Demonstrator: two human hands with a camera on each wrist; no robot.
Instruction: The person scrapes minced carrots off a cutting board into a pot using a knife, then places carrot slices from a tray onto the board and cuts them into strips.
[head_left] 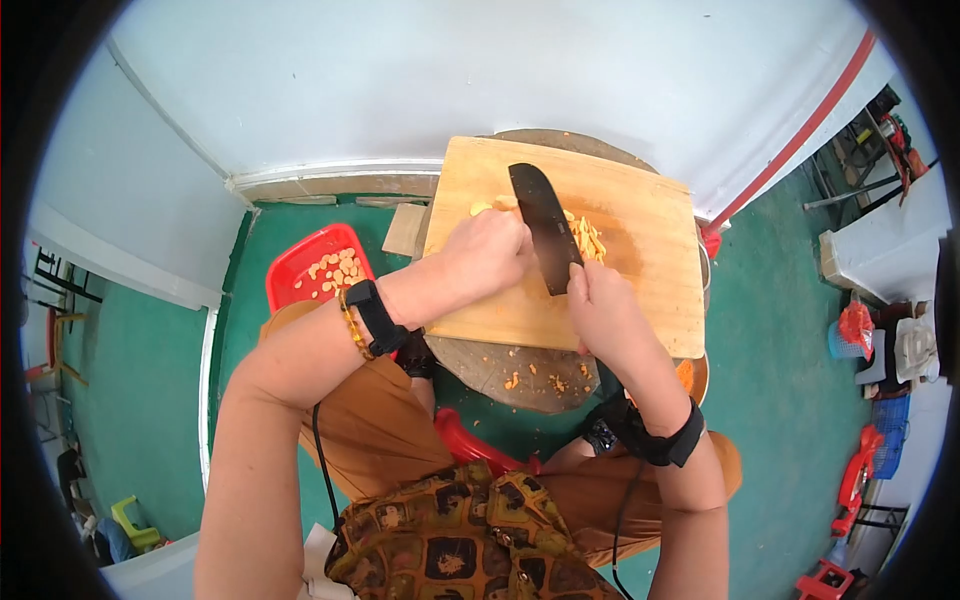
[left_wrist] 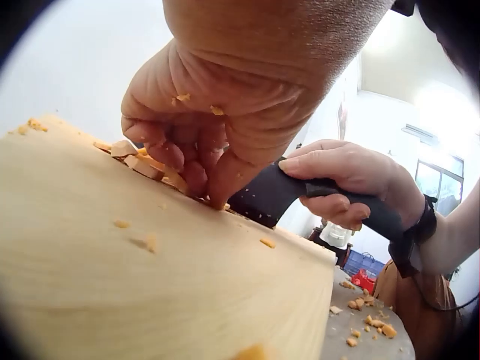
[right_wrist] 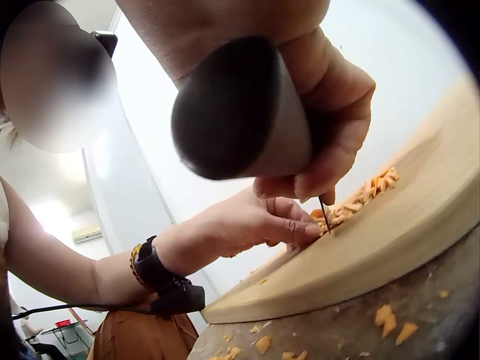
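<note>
My right hand [head_left: 603,305] grips the black handle of a kitchen knife [head_left: 541,215]. The dark, broad blade stands at the wooden cutting board [head_left: 640,290], its tip pointing away from me. Close beside the blade, my left hand [head_left: 490,248] has bent fingers holding orange vegetable pieces [left_wrist: 142,163] down on the board; its fingertips hide part of them. On the blade's right lies a small heap of cut orange strips [head_left: 588,240], seen again as strips [right_wrist: 367,196] in the right wrist view. Crumbs cling to the left palm in the left wrist view.
A round, worn stand [head_left: 510,375] supports the board, with orange scraps on it. On the green floor at left sits a red basin [head_left: 290,262] of pale orange slices. A bowl edge [head_left: 700,375] shows right of the stand. The white wall [head_left: 480,80] rises behind.
</note>
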